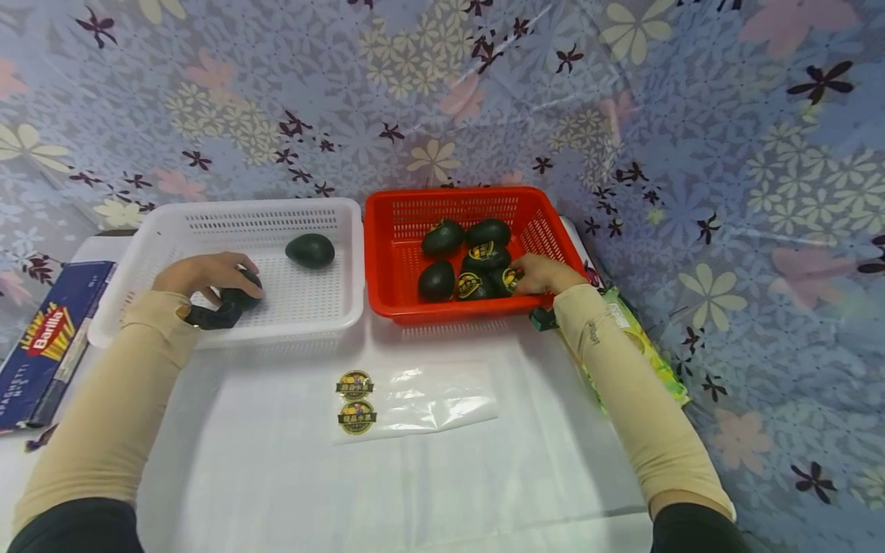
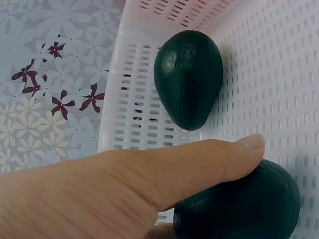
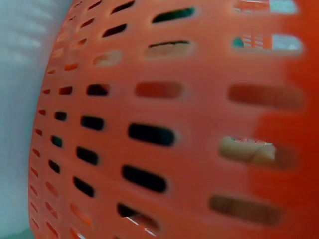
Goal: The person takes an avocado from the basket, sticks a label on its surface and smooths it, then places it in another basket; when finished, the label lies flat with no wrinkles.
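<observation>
In the head view my left hand [image 1: 207, 274] is inside the white basket [image 1: 349, 307], gripping a dark green avocado [image 1: 242, 290]. The left wrist view shows a finger laid across the top of that avocado [image 2: 244, 204]. A second avocado [image 1: 310, 251] lies apart from it in the same basket. My right hand [image 1: 542, 275] reaches into the red basket [image 1: 394, 309] and holds a stickered avocado [image 1: 510, 279] at the near right corner. Several other avocados [image 1: 437, 281] lie beside it, some with black-and-gold stickers. The basket wall fills the right wrist view, with only slivers of fingers showing through its slots.
A clear sheet [image 1: 442, 399] with two round gold stickers [image 1: 356, 417] lies on the white table in front of the baskets. A blue spaghetti box [image 1: 48, 338] is at the left, a yellow-green packet [image 1: 650, 353] at the right. Flowered cloth [image 1: 429, 92] hangs behind.
</observation>
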Tool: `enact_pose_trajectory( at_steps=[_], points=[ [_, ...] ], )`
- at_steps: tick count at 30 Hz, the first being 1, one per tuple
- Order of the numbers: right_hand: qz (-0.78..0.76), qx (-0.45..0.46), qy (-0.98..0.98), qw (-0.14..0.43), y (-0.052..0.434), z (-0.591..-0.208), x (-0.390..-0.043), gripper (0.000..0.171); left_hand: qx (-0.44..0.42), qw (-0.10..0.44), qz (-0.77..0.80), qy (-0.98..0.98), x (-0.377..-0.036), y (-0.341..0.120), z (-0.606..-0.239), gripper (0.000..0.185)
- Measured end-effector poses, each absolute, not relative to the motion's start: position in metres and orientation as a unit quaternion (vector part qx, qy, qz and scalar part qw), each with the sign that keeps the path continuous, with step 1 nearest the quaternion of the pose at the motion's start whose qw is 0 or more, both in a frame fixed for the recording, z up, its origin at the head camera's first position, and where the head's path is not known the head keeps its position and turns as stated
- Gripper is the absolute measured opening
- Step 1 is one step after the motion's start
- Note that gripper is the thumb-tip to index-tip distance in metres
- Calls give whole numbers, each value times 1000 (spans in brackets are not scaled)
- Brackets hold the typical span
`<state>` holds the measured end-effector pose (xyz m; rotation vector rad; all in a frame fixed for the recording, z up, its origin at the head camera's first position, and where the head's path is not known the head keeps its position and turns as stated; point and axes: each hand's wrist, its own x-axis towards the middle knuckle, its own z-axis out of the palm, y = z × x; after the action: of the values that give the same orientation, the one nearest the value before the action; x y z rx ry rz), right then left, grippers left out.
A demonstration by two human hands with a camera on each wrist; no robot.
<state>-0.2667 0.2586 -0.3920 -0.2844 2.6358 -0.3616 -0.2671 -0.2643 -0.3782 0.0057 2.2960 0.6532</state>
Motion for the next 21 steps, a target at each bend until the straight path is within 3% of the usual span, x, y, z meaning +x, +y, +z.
enact_pose_trajectory(
  at_steps=[14, 21],
  points=[
    [-147, -102, 953, 243, 250, -399, -267, 62, 8, 372, 257, 892, -261, -267, -378, 77],
    [-150, -121, 955, 227, 254, -392, -263, 63, 33, 338, 280, 898, -264, -263, -374, 77]
  ],
)
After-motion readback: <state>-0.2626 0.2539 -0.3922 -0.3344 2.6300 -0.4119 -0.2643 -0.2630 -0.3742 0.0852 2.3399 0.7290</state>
